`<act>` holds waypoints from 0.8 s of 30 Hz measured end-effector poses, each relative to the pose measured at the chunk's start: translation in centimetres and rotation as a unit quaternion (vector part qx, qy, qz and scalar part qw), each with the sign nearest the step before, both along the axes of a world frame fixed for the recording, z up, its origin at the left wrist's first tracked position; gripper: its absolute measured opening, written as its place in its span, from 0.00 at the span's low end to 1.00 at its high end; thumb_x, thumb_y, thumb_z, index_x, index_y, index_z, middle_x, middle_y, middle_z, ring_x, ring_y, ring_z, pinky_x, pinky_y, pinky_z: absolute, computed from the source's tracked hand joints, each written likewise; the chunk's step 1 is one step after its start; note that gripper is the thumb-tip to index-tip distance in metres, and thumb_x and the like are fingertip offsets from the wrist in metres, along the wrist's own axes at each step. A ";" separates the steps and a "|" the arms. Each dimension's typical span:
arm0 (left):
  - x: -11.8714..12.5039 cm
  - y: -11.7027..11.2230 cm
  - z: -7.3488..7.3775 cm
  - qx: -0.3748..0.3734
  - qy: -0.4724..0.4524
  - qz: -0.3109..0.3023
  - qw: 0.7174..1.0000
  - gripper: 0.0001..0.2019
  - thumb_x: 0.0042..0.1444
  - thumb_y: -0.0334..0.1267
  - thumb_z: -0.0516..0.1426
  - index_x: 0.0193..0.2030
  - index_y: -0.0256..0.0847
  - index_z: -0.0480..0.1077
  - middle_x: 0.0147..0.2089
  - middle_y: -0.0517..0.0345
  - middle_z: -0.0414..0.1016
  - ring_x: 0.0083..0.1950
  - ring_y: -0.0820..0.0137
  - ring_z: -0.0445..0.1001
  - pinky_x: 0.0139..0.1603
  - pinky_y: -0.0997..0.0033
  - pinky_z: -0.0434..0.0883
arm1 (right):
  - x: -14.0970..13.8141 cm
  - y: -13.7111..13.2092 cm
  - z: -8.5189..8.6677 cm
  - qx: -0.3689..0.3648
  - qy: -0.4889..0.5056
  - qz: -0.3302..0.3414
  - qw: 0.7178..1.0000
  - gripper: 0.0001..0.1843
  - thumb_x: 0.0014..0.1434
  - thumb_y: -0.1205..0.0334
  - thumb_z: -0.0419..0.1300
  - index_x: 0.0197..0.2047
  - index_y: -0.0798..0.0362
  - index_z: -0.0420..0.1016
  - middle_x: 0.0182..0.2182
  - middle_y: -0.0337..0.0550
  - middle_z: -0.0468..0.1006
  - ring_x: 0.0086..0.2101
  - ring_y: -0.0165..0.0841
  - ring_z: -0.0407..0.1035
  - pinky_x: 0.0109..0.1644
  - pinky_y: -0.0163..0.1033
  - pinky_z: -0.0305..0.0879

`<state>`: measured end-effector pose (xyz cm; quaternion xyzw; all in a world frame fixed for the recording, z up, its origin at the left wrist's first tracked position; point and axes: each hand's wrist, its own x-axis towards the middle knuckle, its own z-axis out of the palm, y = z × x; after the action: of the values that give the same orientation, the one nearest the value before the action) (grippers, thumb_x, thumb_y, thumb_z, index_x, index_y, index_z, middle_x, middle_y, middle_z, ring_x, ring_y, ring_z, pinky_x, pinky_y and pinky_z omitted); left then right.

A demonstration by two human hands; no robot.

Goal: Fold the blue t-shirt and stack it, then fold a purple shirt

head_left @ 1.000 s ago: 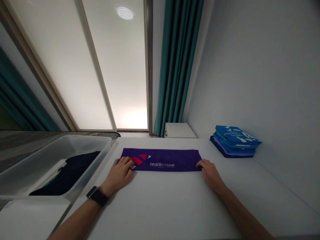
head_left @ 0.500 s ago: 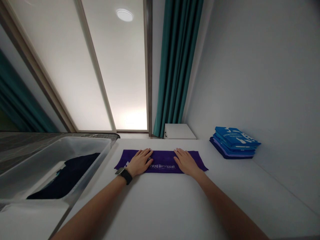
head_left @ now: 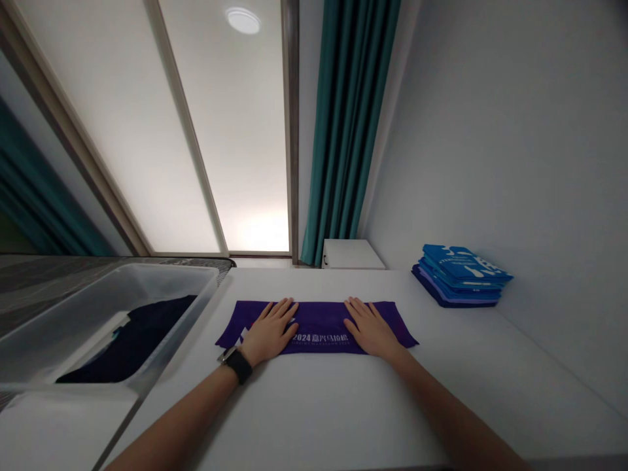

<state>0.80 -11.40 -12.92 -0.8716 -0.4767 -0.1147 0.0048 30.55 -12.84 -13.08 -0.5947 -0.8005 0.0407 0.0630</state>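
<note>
A purple towel point(head_left: 321, 322) with white "2024" lettering lies folded into a long strip on the white table point(head_left: 343, 405). My left hand point(head_left: 269, 330) rests flat on its left half, fingers stretched out, a black watch on the wrist. My right hand point(head_left: 369, 327) lies flat on its right half, fingers spread too. Both palms press on the cloth and neither hand grips anything. The towel's two ends stick out past my hands.
A clear plastic bin point(head_left: 147, 288) with dark cloth point(head_left: 132, 337) inside stands at the left. A stack of folded blue towels point(head_left: 458, 275) sits at the back right by the wall. A small white cabinet point(head_left: 350, 254) and teal curtain point(head_left: 346, 124) stand behind the table.
My hands moved from the towel's ends onto its middle and lie flat there. The towel has slid slightly toward me.
</note>
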 end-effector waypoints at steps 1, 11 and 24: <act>-0.1 -0.7 0.0 0.006 -0.003 -0.001 1.000 0.27 0.68 0.50 0.42 0.70 0.45 0.55 0.72 0.54 0.54 0.72 0.65 0.51 0.71 0.56 0.50 | 0.0 -0.6 0.0 0.002 0.001 0.004 1.000 0.35 0.68 0.45 0.35 0.71 0.54 0.50 0.70 0.44 0.49 0.68 0.35 0.41 0.71 0.49 0.35; -0.6 -1.9 0.4 -0.028 -0.010 -0.008 1.000 0.26 0.68 0.49 0.42 0.70 0.46 0.54 0.72 0.54 0.53 0.72 0.64 0.52 0.70 0.55 0.50 | -0.2 -2.3 0.1 0.007 0.013 -0.004 1.000 0.32 0.68 0.47 0.38 0.70 0.51 0.53 0.69 0.45 0.52 0.67 0.38 0.44 0.70 0.53 0.40; -0.5 -3.2 1.1 -0.038 -0.041 0.001 0.998 0.25 0.68 0.48 0.43 0.68 0.45 0.56 0.70 0.53 0.58 0.70 0.62 0.55 0.70 0.52 0.51 | 0.0 -3.0 -0.1 0.005 0.023 0.008 1.000 0.31 0.69 0.47 0.39 0.70 0.50 0.54 0.68 0.46 0.53 0.67 0.38 0.45 0.69 0.54 0.40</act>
<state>0.33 -14.63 -11.84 -0.8653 -0.4811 -0.1322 -0.0476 30.53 -15.85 -13.20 -0.5869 -0.8037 0.0508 0.0837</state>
